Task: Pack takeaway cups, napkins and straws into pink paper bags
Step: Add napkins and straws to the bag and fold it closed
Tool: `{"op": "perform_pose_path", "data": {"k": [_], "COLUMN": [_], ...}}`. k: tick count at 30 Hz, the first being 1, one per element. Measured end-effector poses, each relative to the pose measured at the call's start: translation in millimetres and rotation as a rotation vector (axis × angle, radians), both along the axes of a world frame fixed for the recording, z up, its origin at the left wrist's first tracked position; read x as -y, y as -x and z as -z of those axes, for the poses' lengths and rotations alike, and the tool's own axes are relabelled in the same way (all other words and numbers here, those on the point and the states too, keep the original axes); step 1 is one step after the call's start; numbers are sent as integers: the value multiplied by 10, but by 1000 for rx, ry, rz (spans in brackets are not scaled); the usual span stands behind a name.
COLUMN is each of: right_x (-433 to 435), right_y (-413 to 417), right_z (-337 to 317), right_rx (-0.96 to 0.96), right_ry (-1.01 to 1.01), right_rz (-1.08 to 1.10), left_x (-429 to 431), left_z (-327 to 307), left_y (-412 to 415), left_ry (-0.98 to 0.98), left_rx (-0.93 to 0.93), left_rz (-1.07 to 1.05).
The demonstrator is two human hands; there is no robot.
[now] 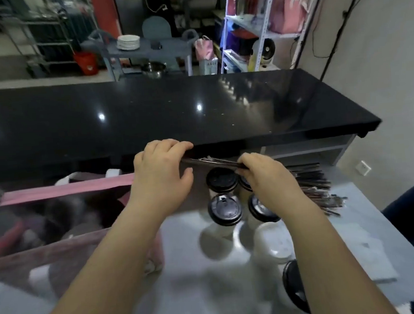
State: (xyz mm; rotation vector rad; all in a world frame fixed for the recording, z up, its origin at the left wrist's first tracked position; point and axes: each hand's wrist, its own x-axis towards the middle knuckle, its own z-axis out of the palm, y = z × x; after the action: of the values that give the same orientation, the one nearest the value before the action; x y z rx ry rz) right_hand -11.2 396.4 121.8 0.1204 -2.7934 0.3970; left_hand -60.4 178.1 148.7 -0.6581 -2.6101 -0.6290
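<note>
Pinches slim dark wrapped straws (pixel 211 162), lying 9-to-3 o'clock, between left hand (pixel 162 170) and right hand (pixel 266 174), with pink paper bag (pixel 67 189) at 8 o'clock, nearer the left.

**One head-worn view**

A single wide-angle camera (straight edges bow) looks forward and down from head height, close over the left hand (pixel 160 175) and right hand (pixel 266 174), facing the black counter (pixel 162 110); shelving (pixel 260 28) beyond the counter appears far off.
</note>
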Motion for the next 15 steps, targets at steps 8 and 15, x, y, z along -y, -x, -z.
{"op": "perform_pose_path", "data": {"k": [8, 15], "right_x": [1334, 2645], "right_y": [145, 222], "right_z": [-140, -423], "right_rx": [-24, 41], "right_ry": [340, 736], "right_rz": [-134, -486], "left_x": [1816, 2736], "left_z": [14, 274], "left_y": [-110, -51], "left_ry": [-94, -103], "left_rx": [60, 170], "left_rz": [-159, -132]}}
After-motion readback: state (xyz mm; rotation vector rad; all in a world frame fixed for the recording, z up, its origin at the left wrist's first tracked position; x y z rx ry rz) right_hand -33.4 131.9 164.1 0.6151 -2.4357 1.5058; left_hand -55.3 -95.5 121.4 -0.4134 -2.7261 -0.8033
